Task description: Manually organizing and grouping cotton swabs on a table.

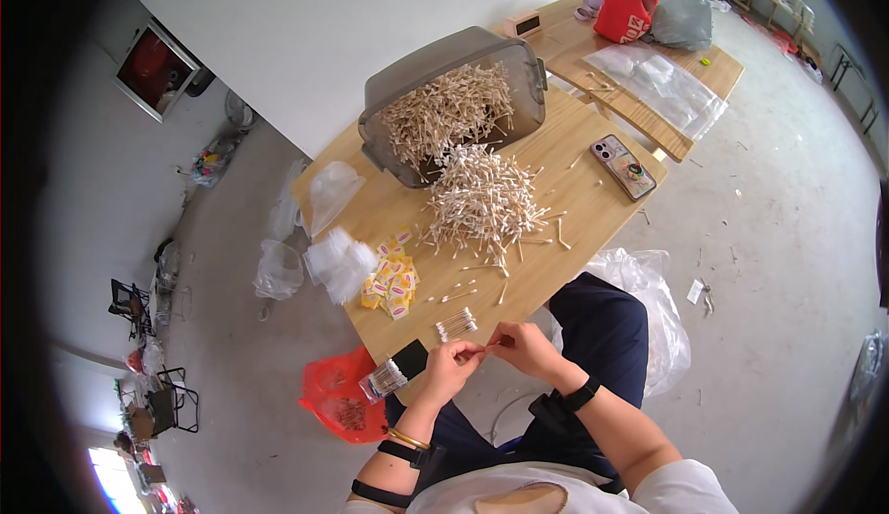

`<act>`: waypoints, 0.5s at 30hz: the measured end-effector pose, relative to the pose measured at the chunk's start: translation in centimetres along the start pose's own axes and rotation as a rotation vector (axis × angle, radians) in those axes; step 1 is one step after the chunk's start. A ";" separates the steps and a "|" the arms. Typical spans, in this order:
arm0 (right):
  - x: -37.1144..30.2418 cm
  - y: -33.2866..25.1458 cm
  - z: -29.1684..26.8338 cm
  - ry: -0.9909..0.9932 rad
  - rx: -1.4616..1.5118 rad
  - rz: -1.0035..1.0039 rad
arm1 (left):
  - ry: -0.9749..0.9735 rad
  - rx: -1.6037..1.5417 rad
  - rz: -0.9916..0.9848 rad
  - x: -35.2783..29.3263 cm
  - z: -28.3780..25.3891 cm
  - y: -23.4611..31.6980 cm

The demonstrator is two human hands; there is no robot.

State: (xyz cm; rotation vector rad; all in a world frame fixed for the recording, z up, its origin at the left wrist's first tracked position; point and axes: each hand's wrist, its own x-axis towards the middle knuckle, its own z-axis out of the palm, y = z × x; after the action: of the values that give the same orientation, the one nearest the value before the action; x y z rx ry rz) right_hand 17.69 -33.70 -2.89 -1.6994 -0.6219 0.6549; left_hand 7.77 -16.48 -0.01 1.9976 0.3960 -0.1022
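Observation:
My left hand [452, 371] and my right hand [524, 348] meet at the table's near edge, both closed with fingertips pinched together. What lies between the fingertips is too small to make out. Just beyond them is a short, neat row of cotton swabs [456, 325]. Beside my left hand, a clear packet of cotton swabs [381, 381] lies against a flat black object [410, 358]. Farther up, a big loose heap of cotton swabs [483, 201] spills from a tipped grey plastic bin [394, 97], with several strays scattered toward me.
Left on the wooden table [569, 236] are small yellow-and-white cards [391, 282] and clear bags [341, 262]. A phone [623, 168] lies at the right edge. A red plastic bag [326, 394] hangs low at left; a clear sack [669, 329] stands by my right leg.

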 end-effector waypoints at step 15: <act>-1.7 -1.0 1.5 0.014 -0.100 0.017 | 0.137 0.049 0.078 -2.6 0.7 -0.8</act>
State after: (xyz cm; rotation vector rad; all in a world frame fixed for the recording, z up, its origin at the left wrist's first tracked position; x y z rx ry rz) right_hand 15.40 -33.69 -1.98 -1.8027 -0.6403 0.6326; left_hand 5.18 -17.39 -0.36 2.0719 0.4052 0.0750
